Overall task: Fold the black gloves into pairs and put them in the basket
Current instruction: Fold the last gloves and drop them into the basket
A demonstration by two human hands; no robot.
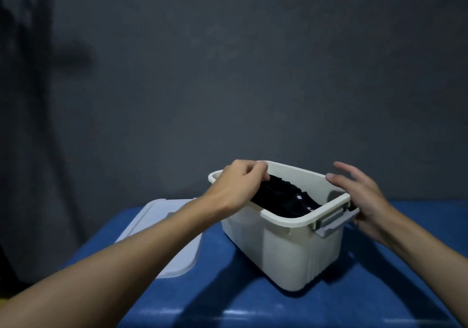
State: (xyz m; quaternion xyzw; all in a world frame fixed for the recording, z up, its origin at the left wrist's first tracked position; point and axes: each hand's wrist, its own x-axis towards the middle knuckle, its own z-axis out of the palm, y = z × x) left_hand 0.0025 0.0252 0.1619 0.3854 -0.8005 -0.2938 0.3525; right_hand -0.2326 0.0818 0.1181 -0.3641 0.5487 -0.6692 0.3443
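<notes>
Currently the basket [278,251], a cream plastic bin with an open top, stands on the blue worktop [228,289] towards its far edge, right of centre. Its long side is turned at an angle to the person. The black gloves [283,198] lie inside it as one dark bundle, sloping up from the near rim to the far-left corner. A small white label [299,197] shows on top.

The left hand [238,183] reaches over the far-left corner of the basket. Its fingers [260,169] are curled and pinch the raised end of the bundle just inside the rim. Judged from this, the bundle is being lowered or settled into place, and the grasp keeps the fold from springing open.

The right hand [364,196] is beside the right end of the basket, next to the grey latch handle [331,222]. Its fingers [339,180] are spread, relaxed and grasp nothing. Whether the palm touches the basket cannot be told. The position suggests it is there to steady the bin against the push of the other hand.

A pale lid [182,259] lies flat near the left edge of the worktop, apart from the basket, which leaves the opening free. No other gloves show on the worktop. The count of pairs inside cannot be told. A dark grey wall [253,74] stands behind.
</notes>
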